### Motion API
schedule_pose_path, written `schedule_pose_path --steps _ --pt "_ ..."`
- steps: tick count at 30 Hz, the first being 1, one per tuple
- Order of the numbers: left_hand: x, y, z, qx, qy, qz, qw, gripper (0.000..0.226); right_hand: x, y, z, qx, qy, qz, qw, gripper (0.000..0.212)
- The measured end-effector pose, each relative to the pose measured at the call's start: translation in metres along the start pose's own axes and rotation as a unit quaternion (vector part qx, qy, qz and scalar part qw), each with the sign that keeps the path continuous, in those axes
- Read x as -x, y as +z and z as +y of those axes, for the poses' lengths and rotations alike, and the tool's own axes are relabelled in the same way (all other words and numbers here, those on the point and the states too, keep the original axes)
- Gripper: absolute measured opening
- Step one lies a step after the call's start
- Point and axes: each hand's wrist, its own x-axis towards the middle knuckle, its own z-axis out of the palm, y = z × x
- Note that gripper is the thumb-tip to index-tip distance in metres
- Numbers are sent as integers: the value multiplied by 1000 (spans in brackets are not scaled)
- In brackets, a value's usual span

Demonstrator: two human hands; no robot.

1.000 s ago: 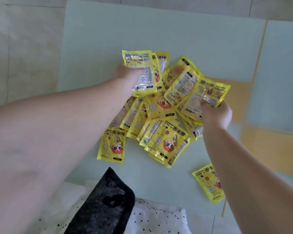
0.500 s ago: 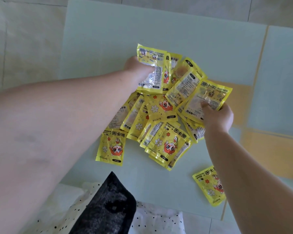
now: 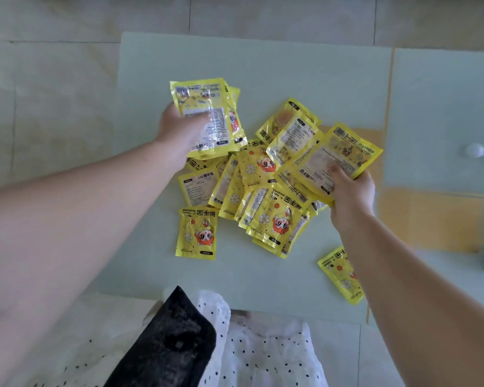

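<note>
Gathering step: the left hand (image 3: 179,128) grips a packet stack (image 3: 204,113) at upper centre, the right hand (image 3: 351,189) grips a second bunch (image 3: 344,152); next, probably, adding from the loose pile (image 3: 266,216).

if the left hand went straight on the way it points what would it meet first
Beyond the packets it grips, the left hand seems to have a free way over bare table; its height is hard to judge.

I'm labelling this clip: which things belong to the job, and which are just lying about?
Job: left hand gripping a packet stack; right hand gripping a packet fan; packet pile.
Lying about: black cloth, dotted fabric, white object at the right edge.
</note>
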Motion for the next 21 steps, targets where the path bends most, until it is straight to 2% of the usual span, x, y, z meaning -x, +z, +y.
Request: schedule_pose_path --steps 5,10,14,21 --pt "41 -23 -9 -18 11 -66 998 28 57 -22 4 -43 -18 -13 999 20" --pt "93 -36 -26 -70 34 -181 980 33 132 -54 35 -77 -20 19 997 21" --pt "141 -41 -32 -138 52 -254 956 82 204 -85 70 -154 -17 75 985 21" --pt "231 -48 -44 -232 82 -406 880 118 335 -147 153 -300 -5 184 936 25"
